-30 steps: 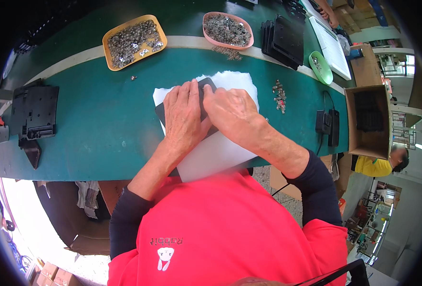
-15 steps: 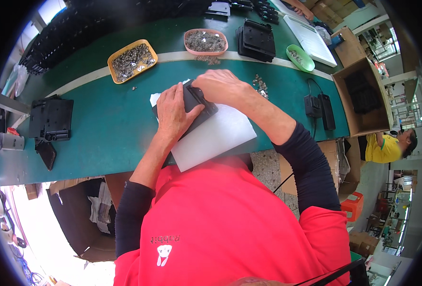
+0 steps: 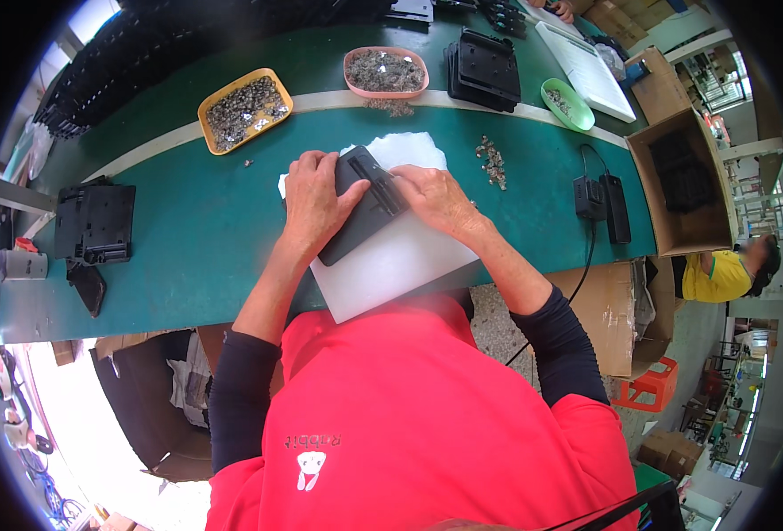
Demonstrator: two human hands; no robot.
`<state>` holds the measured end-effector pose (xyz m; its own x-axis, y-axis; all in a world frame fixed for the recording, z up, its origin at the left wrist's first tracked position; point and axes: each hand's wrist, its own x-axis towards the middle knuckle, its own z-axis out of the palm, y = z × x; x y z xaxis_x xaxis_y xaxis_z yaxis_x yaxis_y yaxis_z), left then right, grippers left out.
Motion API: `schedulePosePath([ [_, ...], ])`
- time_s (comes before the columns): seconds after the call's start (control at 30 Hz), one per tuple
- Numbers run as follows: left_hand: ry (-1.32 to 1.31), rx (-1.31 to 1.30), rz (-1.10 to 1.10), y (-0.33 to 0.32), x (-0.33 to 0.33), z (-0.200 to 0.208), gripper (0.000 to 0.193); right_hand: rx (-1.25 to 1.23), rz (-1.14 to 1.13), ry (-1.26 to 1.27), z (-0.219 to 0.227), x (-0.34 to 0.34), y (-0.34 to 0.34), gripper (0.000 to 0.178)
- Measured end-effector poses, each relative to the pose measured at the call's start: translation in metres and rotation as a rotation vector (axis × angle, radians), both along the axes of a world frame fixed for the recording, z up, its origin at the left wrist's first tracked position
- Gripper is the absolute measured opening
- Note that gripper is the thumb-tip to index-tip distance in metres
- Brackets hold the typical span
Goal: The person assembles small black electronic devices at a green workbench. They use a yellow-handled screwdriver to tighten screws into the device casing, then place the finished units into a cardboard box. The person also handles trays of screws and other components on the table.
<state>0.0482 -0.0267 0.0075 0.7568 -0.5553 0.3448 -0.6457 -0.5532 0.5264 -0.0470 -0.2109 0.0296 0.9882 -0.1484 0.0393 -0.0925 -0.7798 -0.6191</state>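
Observation:
A flat black plastic housing (image 3: 356, 232) with a slotted raised strip lies tilted on a white foam sheet (image 3: 400, 279) near the table's front edge. My left hand (image 3: 316, 199) grips its left side, with the thumb across the top face and the fingers around the far-left edge. At the opposite edge, my right hand (image 3: 440, 202) holds the housing with bent fingers; the fingertips are partly hidden. White wrapping (image 3: 413, 150) shows behind the housing.
Small metal parts fill a yellow tray (image 3: 204, 124), a pink tray (image 3: 347, 75) and a green dish (image 3: 577, 119). Loose parts (image 3: 492, 164) lie to the right. Black housings (image 3: 484, 71) are stacked behind; another black assembly (image 3: 95, 221) stands left. A black adapter (image 3: 590, 197) sits near an open carton (image 3: 719, 190).
My right hand has come down from the housing's far end to its right edge, uncovering the slotted strip and the white wrapping behind. My left hand stays on the left side.

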Motion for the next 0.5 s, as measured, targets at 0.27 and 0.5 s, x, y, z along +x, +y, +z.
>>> schedulePosePath([
  [0.27, 0.13, -0.062, 0.051, 0.001, 0.008, 0.016, 0.03, 0.218, 0.002, 0.033, -0.004, 0.007, -0.014, 0.022],
  [0.5, -0.323, -0.181, -0.149, 0.013, -0.022, 0.097, 0.015, 0.725, -0.2, 0.13, -0.007, -0.005, -0.029, 0.025],
])
